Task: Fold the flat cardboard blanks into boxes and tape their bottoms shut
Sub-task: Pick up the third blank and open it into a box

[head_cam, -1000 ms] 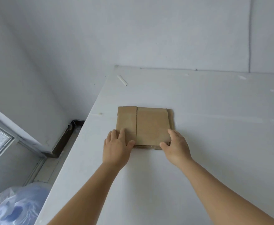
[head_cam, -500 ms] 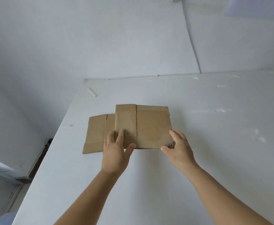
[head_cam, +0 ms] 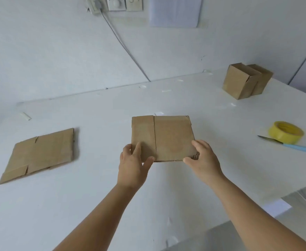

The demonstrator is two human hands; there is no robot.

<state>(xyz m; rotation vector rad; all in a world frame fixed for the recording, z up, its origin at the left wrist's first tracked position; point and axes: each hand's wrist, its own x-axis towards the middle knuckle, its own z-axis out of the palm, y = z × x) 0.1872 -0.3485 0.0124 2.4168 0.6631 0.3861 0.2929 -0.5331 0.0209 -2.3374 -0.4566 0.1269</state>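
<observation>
A flat brown cardboard blank [head_cam: 168,136] is held over the middle of the white table [head_cam: 148,196]. My left hand [head_cam: 133,164] pinches its near left corner, fingers on top and thumb at the near edge. My right hand [head_cam: 203,160] grips the near right corner the same way. A second flat blank [head_cam: 39,154] lies on the table at the left. Two folded boxes [head_cam: 244,80] stand side by side at the far right. A yellow tape roll [head_cam: 285,132] sits at the right edge.
A blue-handled knife [head_cam: 290,144] lies just in front of the tape roll. Small white scraps dot the far part of the table. A cable [head_cam: 123,48] runs down the back wall from a socket. The table's near right corner drops off at the lower right.
Both hands have carried the top blank to the right, away from the one beneath it, which stays at the left. The view has swung right, revealing the boxes, tape and knife.
</observation>
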